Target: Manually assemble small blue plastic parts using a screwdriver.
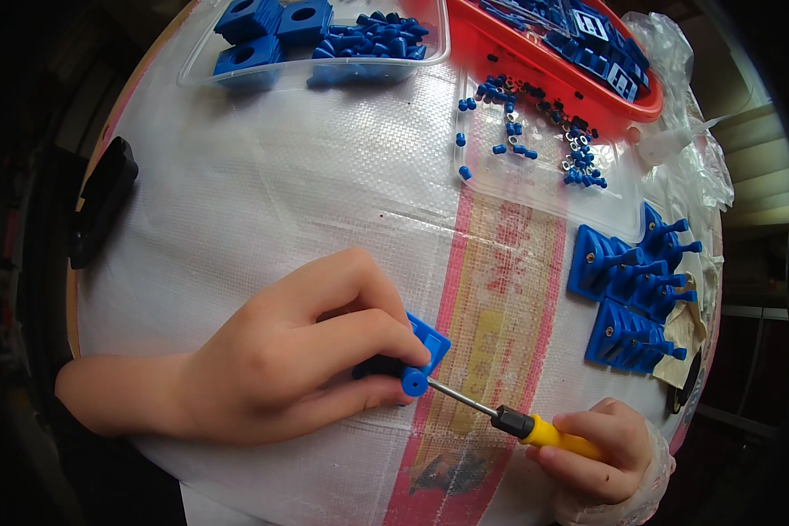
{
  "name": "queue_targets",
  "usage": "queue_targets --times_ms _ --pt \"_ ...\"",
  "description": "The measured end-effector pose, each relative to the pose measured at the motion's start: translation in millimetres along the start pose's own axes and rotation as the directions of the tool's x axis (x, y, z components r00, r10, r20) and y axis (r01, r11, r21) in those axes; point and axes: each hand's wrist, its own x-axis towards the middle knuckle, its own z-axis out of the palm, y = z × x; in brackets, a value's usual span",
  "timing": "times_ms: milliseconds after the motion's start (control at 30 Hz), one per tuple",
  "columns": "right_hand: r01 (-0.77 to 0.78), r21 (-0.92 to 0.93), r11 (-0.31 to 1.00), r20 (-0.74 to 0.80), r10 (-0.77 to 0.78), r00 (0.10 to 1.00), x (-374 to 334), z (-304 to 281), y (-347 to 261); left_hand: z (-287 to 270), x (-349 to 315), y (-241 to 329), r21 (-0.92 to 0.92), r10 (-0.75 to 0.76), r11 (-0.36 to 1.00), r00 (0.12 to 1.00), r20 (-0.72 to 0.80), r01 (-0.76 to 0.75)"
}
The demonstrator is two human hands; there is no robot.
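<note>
My left hand (298,351) is closed around a blue plastic part (429,340), its thumb and fingers gripping a small round blue knob (414,381) at the near side. Most of that part is hidden under the fingers. My right hand (600,451) grips the yellow handle of a screwdriver (543,431) with a black collar. The metal shaft points up and left, and its tip reaches the part beside the knob; the exact contact point is hidden by the knob and fingers.
Several finished-looking blue pieces with pegs (631,289) stand at the right. A clear lid (543,197) holds small blue caps and rings. Behind are a clear tub (324,74) of blue blocks and cones and a red basin (648,105). A black object (105,202) lies far left.
</note>
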Motion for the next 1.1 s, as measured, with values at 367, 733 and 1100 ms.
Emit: queue_targets --times_ms 367,733,1100 --pt "-0.058 0.073 0.996 -0.064 0.062 0.996 -2 11 4 1 -2 -1 -0.019 -0.036 0.999 0.999 -0.007 0.036" --pt "0.080 0.091 0.993 0.144 -0.092 0.985 -11 -1 23 -1 -1 1 -0.012 -0.036 0.999 0.999 -0.015 0.036" --pt "0.182 -0.091 0.979 0.125 -0.170 0.977 -9 1 20 -1 -1 2 -0.045 -0.059 0.997 0.998 -0.018 0.059"
